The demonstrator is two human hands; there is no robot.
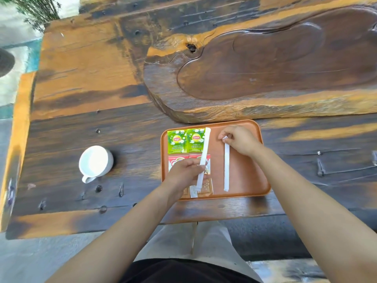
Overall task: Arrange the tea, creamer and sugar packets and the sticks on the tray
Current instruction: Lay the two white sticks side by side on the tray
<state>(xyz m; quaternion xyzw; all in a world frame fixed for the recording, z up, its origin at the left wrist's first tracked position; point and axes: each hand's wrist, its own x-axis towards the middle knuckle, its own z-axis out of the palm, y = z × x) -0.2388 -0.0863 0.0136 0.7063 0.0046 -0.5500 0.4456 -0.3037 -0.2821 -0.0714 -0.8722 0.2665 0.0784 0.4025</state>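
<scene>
An orange tray lies on the wooden table in front of me. Two green tea packets sit side by side at its far left. Below them lie red-and-white creamer packets, partly hidden by my left hand, with brownish sugar packets at the near left. My left hand grips one white wrapped stick, held slanted above the packets. My right hand pinches the far end of a second white stick, which lies straight along the tray's middle.
A white cup stands on the table left of the tray. A large carved wooden slab lies just beyond the tray's far edge. The table's near edge runs close under the tray.
</scene>
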